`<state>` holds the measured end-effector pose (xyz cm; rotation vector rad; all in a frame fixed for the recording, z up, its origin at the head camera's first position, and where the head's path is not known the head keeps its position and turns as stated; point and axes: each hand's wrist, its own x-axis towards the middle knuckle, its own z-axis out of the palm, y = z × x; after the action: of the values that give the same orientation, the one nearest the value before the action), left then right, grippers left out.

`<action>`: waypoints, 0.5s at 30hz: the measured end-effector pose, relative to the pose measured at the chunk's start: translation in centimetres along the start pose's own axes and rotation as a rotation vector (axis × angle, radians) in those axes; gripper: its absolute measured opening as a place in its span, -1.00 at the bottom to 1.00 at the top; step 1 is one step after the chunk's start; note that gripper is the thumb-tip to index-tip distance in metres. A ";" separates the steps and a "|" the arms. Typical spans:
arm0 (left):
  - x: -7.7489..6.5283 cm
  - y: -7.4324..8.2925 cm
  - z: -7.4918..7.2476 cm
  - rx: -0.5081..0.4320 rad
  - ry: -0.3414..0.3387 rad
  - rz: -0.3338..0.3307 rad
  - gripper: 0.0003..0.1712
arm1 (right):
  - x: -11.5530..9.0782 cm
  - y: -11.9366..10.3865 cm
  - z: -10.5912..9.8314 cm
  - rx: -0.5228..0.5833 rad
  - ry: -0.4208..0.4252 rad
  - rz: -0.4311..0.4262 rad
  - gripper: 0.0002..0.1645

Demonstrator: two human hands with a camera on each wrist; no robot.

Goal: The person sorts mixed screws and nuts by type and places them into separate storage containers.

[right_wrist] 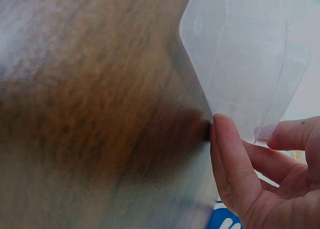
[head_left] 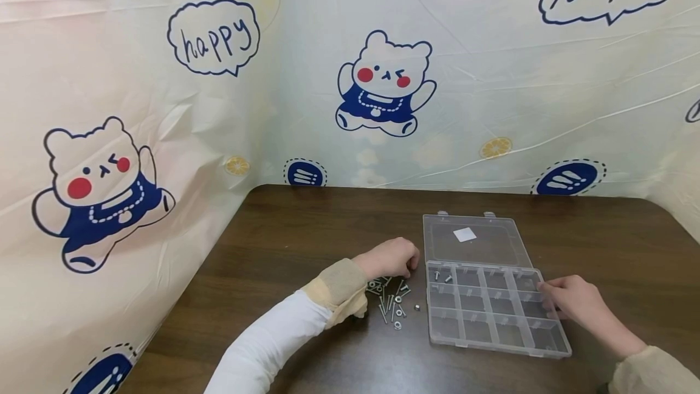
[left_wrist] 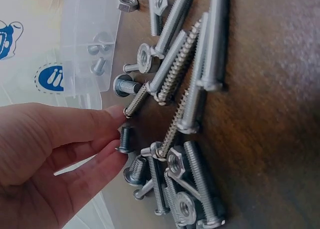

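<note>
My left hand [head_left: 391, 258] is at the far side of a loose pile of screws, nuts and washers [head_left: 389, 303]. In the left wrist view its thumb and fingers are extended and a little apart, with the tips right beside a short dark screw [left_wrist: 125, 140]. Longer bolts [left_wrist: 200, 189] and a hex nut [left_wrist: 128, 4] lie around it. On the right, my right hand [head_left: 574, 297] pinches the side wall of a clear compartment box [head_left: 497, 348], thumb at the rim and fingers outside. Two small screws [head_left: 448, 279] lie in its far left compartment.
The box's clear lid [head_left: 476, 242] is folded back flat and carries a white square label [head_left: 465, 235]. A single nut [head_left: 417, 307] lies between pile and box. Patterned cloth [head_left: 306, 108] stands behind and beside the brown table [head_left: 328, 217].
</note>
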<state>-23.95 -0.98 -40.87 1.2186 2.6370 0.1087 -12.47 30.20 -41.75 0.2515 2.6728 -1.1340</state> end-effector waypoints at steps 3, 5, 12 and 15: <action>-0.2 0.0 -0.1 -0.014 -0.008 -0.002 -0.85 | 0.0 0.0 0.0 -0.002 0.003 -0.003 -0.45; -0.3 -0.1 -0.1 -0.020 -0.015 -0.005 -0.84 | 0.0 0.0 0.0 -0.005 0.002 -0.004 -0.44; -0.7 -0.4 -0.2 -0.041 -0.006 0.019 -0.85 | 0.0 0.0 0.0 0.003 -0.004 -0.002 -0.44; -0.8 -0.4 -0.2 -0.041 -0.001 0.034 -0.85 | 0.1 0.0 0.0 0.004 -0.007 -0.005 -0.44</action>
<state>-23.79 -1.89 -40.55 1.2505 2.6005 0.1673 -12.51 30.23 -41.80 0.2415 2.6671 -1.1397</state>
